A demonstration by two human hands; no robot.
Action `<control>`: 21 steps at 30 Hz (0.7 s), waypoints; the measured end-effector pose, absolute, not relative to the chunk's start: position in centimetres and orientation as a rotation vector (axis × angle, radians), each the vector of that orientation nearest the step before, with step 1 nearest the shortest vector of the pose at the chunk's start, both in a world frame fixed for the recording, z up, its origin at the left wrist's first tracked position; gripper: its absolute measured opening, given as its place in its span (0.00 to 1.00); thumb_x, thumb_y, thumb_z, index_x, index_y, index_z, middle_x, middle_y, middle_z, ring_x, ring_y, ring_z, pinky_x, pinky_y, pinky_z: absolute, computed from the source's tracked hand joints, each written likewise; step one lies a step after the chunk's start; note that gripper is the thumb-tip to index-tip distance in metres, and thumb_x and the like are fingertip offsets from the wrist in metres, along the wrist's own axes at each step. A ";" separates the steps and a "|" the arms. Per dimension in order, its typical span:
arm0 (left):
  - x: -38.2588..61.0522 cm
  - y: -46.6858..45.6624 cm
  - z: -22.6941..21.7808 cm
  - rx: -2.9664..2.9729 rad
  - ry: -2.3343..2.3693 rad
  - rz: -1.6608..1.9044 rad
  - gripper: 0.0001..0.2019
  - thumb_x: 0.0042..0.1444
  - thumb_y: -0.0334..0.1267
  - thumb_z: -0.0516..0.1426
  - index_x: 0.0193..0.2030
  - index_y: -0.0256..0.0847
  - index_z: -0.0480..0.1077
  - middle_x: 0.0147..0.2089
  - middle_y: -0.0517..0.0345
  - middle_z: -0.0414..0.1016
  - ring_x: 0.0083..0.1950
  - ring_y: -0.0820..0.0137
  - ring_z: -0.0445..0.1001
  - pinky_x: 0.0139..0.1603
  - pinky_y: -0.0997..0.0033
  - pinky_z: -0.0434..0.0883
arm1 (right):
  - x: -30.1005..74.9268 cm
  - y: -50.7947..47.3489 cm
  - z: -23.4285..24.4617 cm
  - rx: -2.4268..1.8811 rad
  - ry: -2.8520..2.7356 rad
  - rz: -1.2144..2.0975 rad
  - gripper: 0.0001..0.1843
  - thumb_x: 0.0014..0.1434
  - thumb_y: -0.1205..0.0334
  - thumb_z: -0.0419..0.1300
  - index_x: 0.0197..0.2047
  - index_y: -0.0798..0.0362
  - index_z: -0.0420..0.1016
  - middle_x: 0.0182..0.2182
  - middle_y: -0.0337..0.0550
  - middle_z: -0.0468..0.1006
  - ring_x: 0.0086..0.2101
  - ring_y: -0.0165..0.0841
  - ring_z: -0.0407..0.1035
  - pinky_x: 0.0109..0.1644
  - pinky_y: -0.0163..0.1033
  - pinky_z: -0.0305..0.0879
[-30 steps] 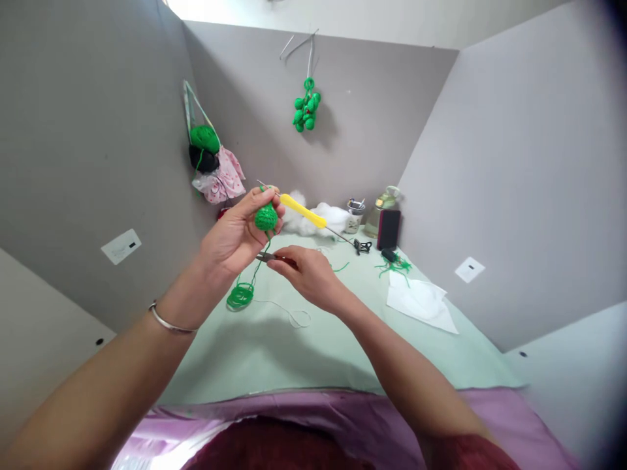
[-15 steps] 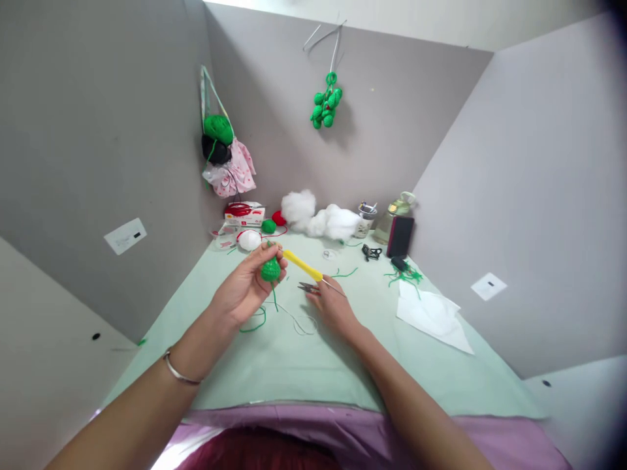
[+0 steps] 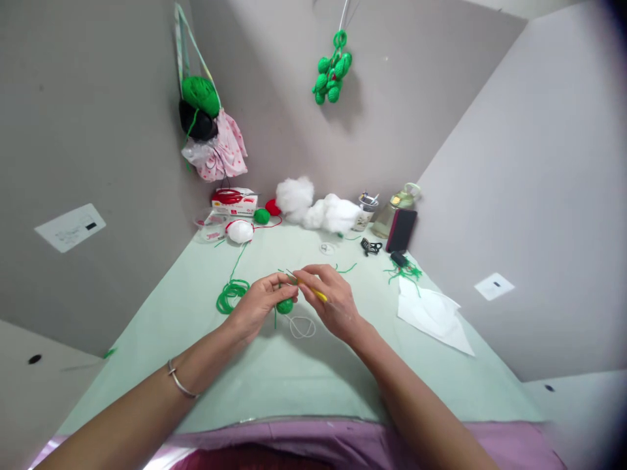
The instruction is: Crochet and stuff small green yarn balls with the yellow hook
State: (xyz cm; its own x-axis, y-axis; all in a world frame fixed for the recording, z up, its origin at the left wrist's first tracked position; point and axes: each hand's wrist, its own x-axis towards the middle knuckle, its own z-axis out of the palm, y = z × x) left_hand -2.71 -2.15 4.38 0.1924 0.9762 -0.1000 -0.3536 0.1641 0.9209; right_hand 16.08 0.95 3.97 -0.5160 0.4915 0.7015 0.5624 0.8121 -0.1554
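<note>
My left hand (image 3: 258,303) pinches a small green crocheted piece (image 3: 285,306) with a rounded lower end. A short green yarn tail hangs below it. In my right hand (image 3: 336,300) is a crochet hook with a yellow handle (image 3: 319,295); its thin metal tip sits at the top of the piece, where both hands' fingertips come together. Fingers hide just where the tip meets the stitches. Loops of green yarn (image 3: 232,296) lie left of my left hand. A thin white yarn strand (image 3: 302,327) curls on the table beneath the hands.
Along the back are a white yarn ball (image 3: 240,231), a green ball (image 3: 262,216), white stuffing (image 3: 333,213), a cup of pens (image 3: 365,214) and a bottle (image 3: 392,219). A phone (image 3: 401,230), hair clip (image 3: 371,247) and white paper (image 3: 434,316) are at right.
My right hand has moved up and left to meet the left hand, the hook now gripped in writing fashion. My left hand came lower. The snips are out of sight; the view tilted down.
</note>
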 end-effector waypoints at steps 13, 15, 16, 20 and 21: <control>-3.4 -1.3 2.0 0.953 0.933 0.963 0.13 0.50 0.46 0.70 0.33 0.39 0.77 0.31 0.54 0.80 0.31 0.70 0.70 0.35 0.70 0.64 | 23.2 6.3 3.0 -1.321 -1.763 -0.330 0.22 0.74 0.53 0.49 0.46 0.52 0.82 0.44 0.54 0.84 0.46 0.43 0.75 0.55 0.50 0.70; -3.7 -1.4 1.8 0.980 0.957 0.968 0.13 0.50 0.46 0.70 0.32 0.40 0.76 0.30 0.54 0.80 0.32 0.69 0.71 0.35 0.69 0.64 | 24.8 6.9 3.3 -1.383 -1.615 -0.379 0.24 0.74 0.52 0.46 0.45 0.53 0.81 0.45 0.56 0.84 0.48 0.44 0.75 0.58 0.53 0.67; -3.8 -1.5 1.7 0.998 0.974 0.975 0.12 0.50 0.46 0.70 0.32 0.40 0.76 0.29 0.54 0.80 0.31 0.69 0.72 0.35 0.69 0.64 | 25.0 6.9 3.5 -1.399 -1.552 -0.346 0.24 0.74 0.52 0.45 0.45 0.53 0.81 0.45 0.55 0.84 0.49 0.45 0.74 0.60 0.54 0.66; -3.8 -1.6 1.4 1.099 1.057 1.019 0.11 0.52 0.45 0.69 0.33 0.41 0.77 0.27 0.58 0.77 0.29 0.70 0.70 0.35 0.69 0.65 | 21.6 5.0 3.6 -1.270 -1.432 0.324 0.23 0.73 0.48 0.47 0.50 0.53 0.77 0.40 0.50 0.82 0.35 0.37 0.73 0.43 0.44 0.70; -3.7 -1.7 1.3 1.129 1.082 1.031 0.11 0.52 0.45 0.69 0.33 0.41 0.77 0.27 0.59 0.76 0.29 0.69 0.70 0.35 0.69 0.65 | 20.0 4.1 3.5 -1.233 -1.472 0.562 0.24 0.72 0.45 0.47 0.52 0.52 0.76 0.40 0.48 0.81 0.29 0.33 0.68 0.35 0.41 0.67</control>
State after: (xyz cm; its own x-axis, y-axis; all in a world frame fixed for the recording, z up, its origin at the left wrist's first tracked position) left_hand -3.70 -1.66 1.32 0.1739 0.9774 -0.1205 -0.0739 0.1350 0.9881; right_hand 19.99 4.11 3.48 0.1215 0.8979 0.4232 0.3869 0.3498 -0.8532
